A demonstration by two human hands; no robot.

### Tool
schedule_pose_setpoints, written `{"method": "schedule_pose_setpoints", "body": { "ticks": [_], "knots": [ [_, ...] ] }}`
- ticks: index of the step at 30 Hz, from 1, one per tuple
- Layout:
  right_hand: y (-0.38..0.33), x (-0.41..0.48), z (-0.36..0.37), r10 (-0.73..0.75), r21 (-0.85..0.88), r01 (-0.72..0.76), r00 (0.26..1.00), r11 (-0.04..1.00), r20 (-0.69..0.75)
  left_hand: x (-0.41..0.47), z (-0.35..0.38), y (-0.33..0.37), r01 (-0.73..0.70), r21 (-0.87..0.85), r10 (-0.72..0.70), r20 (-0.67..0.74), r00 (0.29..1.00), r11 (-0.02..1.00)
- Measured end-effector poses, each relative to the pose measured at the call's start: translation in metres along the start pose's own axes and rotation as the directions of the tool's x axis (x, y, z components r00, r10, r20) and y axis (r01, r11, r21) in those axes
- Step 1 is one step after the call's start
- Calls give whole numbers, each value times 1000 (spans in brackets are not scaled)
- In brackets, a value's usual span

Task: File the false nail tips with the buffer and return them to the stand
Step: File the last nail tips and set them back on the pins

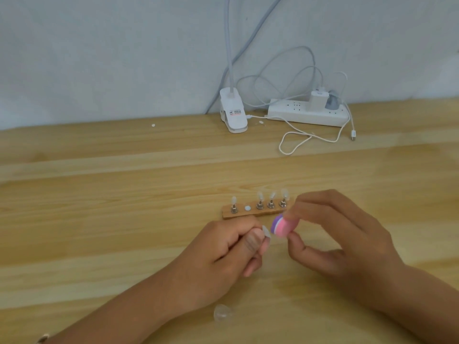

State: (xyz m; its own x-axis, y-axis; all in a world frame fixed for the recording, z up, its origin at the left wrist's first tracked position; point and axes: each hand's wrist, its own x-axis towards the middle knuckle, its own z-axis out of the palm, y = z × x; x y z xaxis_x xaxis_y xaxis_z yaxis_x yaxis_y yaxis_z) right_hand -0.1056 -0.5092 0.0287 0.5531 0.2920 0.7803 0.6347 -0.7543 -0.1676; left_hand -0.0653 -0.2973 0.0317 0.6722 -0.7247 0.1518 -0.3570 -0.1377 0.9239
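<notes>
My left hand point(223, 252) pinches a clear nail tip point(266, 230). My right hand point(342, 237) grips the pink-purple buffer point(282, 225) just beside it at three o'clock, with the stand point(250, 214) at twelve on the worktop point(124, 219).

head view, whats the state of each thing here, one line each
left hand, pinching a nail tip
right hand, holding the buffer beside that tip
stand, four tips mounted, one spot empty
loose tip, lying on the table
power strip, two plugs in
</notes>
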Motion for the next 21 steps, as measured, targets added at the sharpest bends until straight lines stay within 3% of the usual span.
{"method": "schedule_pose_setpoints", "body": {
  "ticks": [3, 8, 13, 17, 21],
  "knots": [
    [-7, -4, 4, -105, 20, 104, 989, 994, 104, 0, 0, -2, -12, 5, 12, 16, 1000, 1000],
    [2, 1, -2, 32, 64, -33, 999, 997, 23, -1, 0, 2, -30, 13, 30, 21, 999, 999],
    [-6, -5, 2, -176, 130, 157, 973, 979, 149, 1, 1, 2, -50, 46, 49, 6, 999, 998],
    [9, 2, -3, -102, 122, 87, 987, 989, 122, 0, -1, 3, -65, 70, 65, -2, 998, 995],
    [5, -2, 1, -185, 165, 162, 974, 973, 134, 1, -1, 4, -85, 90, 85, 5, 996, 992]
  ]
}}
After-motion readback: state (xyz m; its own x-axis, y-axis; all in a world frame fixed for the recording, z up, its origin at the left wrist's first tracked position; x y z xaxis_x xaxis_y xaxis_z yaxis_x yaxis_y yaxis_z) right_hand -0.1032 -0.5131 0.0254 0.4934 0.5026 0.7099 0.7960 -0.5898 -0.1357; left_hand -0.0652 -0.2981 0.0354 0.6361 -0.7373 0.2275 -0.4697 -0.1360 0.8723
